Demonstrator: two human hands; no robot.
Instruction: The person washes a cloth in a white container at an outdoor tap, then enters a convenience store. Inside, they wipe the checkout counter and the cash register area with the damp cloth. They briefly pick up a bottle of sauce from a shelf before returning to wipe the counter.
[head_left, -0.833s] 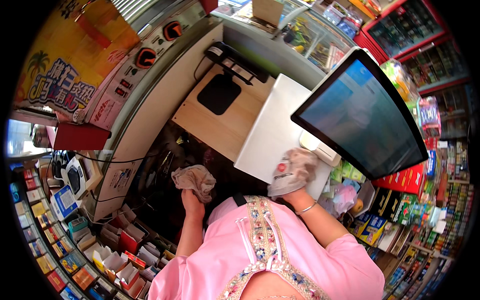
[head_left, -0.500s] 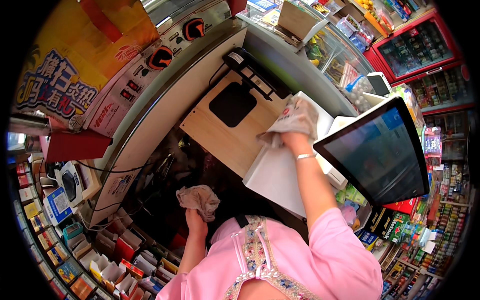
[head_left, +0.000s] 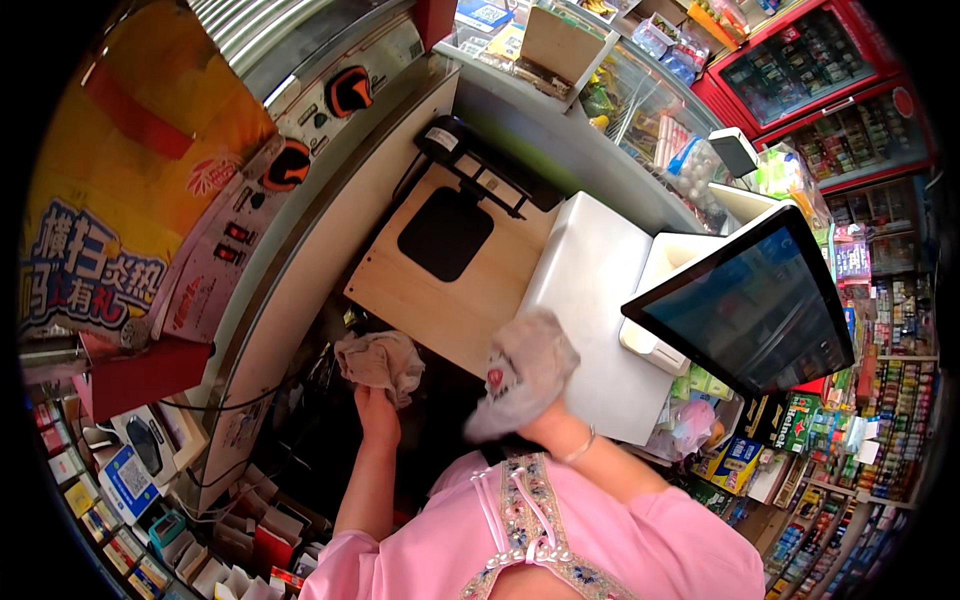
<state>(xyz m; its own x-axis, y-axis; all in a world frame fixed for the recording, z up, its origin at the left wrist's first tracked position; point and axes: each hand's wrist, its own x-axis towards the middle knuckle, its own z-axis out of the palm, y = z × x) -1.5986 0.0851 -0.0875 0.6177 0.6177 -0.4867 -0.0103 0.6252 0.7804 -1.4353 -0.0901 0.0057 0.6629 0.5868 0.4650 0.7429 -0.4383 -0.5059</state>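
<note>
My left hand [head_left: 377, 415] is closed around a crumpled beige cloth [head_left: 380, 362], held above the dark gap below the wooden counter top [head_left: 400, 290]. In my right hand [head_left: 552, 428] is a greyish cloth [head_left: 530, 370] with a small red mark, blurred by motion. That cloth hangs close to my body, beside the near left edge of a smooth white surface [head_left: 590, 290]. Its folds hide most of my right fingers. A black square pad [head_left: 446, 234] lies on the wood, with a black bar-shaped device [head_left: 480, 170] behind it.
A large black screen [head_left: 750, 305] stands right of the white surface. Behind it run a glass display case [head_left: 640, 110] and red fridges [head_left: 800, 70]. Packed shelves [head_left: 890, 380] line the right. Open cartons [head_left: 270, 540] and loose cables [head_left: 240, 405] sit at lower left.
My right hand has drawn its cloth back from the far part of the white surface toward my body. My left hand with its cloth has shifted slightly left and away. The view has shifted a little.
</note>
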